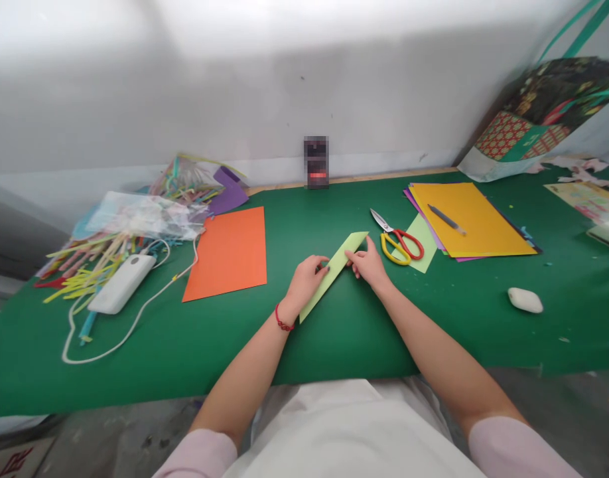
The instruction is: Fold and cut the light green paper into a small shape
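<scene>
A folded strip of pale green paper (329, 279) lies slantwise between my hands, low over the green tabletop. My left hand (307, 282) grips its left edge near the middle, thumb and fingers pinched together. Further up, my right hand (368, 264) pinches the strip's right edge close to the upper end. Just right of that hand lie scissors (397, 242) with one red and one yellow handle, their blades pointing up and left. Under the scissors sits a flat piece of light green paper (426, 255).
An orange sheet (227, 255) lies on the left, beside a heap of paper strips (90, 265) and a white power bank (123, 284) with a looped cable. Stacked colored sheets (476, 222) bear a grey pen (446, 220). A white oval object (525, 300) is at right.
</scene>
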Demonstrator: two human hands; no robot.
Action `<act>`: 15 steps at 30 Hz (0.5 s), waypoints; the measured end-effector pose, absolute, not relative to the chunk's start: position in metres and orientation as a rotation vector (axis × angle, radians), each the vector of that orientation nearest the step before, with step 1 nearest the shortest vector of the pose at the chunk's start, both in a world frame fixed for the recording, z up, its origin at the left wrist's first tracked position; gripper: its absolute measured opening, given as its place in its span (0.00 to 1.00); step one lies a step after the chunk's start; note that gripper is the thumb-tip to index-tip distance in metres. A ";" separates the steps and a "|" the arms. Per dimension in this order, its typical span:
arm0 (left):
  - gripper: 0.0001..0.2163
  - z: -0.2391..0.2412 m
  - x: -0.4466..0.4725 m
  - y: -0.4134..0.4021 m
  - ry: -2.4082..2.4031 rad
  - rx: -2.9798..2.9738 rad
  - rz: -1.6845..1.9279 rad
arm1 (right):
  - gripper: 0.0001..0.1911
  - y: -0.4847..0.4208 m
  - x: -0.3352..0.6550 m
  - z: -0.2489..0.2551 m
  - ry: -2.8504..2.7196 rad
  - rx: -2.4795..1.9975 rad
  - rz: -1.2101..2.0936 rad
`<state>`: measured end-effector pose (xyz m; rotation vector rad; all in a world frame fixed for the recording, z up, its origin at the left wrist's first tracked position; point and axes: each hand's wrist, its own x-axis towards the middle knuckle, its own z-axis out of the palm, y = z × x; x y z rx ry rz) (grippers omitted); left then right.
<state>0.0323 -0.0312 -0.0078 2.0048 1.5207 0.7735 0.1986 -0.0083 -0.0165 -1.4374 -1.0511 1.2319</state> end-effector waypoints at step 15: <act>0.17 -0.017 0.023 -0.028 1.447 2.376 0.451 | 0.12 0.013 0.288 0.011 -1.266 -2.188 0.443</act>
